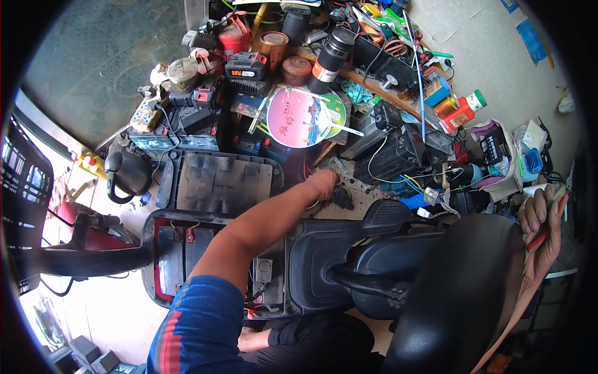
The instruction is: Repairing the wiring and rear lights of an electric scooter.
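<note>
My left hand (321, 185) reaches over an electric scooter (311, 274) to the floor beyond it. Its fingers are closed and partly hidden, so what they hold cannot be made out; a small dark object (342, 198) lies beside them. At the far right, my right hand (541, 218) curls round a red-handled tool (560, 204), by the black scooter seat (458, 293). The tool's kind is hidden. Under my left arm, the open floorboard shows a dark battery (173, 252) with a red terminal. Its detached black cover (224, 181) lies just beyond.
A pink-and-green round fan (299, 118) rests among tools and jars. Black batteries (392, 153) stand right of it, with loose wires. A dark kettle (128, 174) is at left, near the scooter's handlebar and basket (28, 193). A fabric bag (498, 156) sits at right.
</note>
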The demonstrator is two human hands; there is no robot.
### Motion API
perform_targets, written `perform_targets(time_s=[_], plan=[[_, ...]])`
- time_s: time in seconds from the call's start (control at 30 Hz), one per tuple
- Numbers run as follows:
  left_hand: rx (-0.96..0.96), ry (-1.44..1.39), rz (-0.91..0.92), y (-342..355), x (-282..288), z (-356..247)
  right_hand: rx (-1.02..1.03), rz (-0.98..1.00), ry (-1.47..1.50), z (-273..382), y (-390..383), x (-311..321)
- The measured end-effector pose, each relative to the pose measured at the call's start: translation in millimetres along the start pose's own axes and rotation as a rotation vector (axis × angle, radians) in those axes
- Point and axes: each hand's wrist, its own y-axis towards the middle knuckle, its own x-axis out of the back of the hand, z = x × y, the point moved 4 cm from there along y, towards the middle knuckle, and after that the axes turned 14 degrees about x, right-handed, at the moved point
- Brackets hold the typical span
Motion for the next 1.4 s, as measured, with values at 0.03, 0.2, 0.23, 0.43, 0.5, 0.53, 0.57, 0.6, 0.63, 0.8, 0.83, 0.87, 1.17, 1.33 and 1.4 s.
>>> perform_targets(time_s=[0.03,0.2,0.23,0.43,0.5,0.53,0.57,0.6,0.63,0.8,0.83,0.87,1.17,1.33,1.4], plan=[[-0.005,-0.006,0.003,4,1,-2,-0.004,0.000,-0.008,2,0,1],[0.155,-0.078,-0.073,10,3,6,0.016,-0.026,-0.007,0,-1,5],[0.154,-0.077,-0.073,12,4,8,0.018,-0.024,-0.005,0,-1,5],[0.416,-0.042,-0.184,4,16,26,0.022,-0.045,0.005,0,-1,7],[0.420,0.024,-0.107,1,15,24,0.020,-0.056,-0.009,1,-1,6],[0.427,0.089,-0.032,0,12,23,0.019,-0.063,-0.021,2,-2,5],[0.431,0.090,-0.040,3,5,32,0.024,-0.058,-0.015,4,-1,3],[0.318,0.244,0.011,11,-10,44,0.037,-0.041,-0.013,6,-1,1],[0.225,0.405,0.068,11,-20,60,0.045,-0.024,0.011,-4,0,2],[0.483,0.021,0.109,-12,23,14,0.028,-0.026,-0.037,1,-5,5],[0.466,-0.002,0.195,-11,25,16,0.029,-0.024,-0.030,-2,-3,3],[0.473,-0.002,0.192,-13,23,21,0.030,-0.020,-0.023,-4,-1,2],[0.349,0.325,-0.215,51,21,41,0.064,-0.065,-0.027,-2,0,-3],[0.313,0.008,0.004,98,12,80,0.054,-0.072,-0.040,3,-3,-10],[0.454,-0.047,0.254,123,-11,141,0.053,-0.063,0.006,-2,-1,-13]])
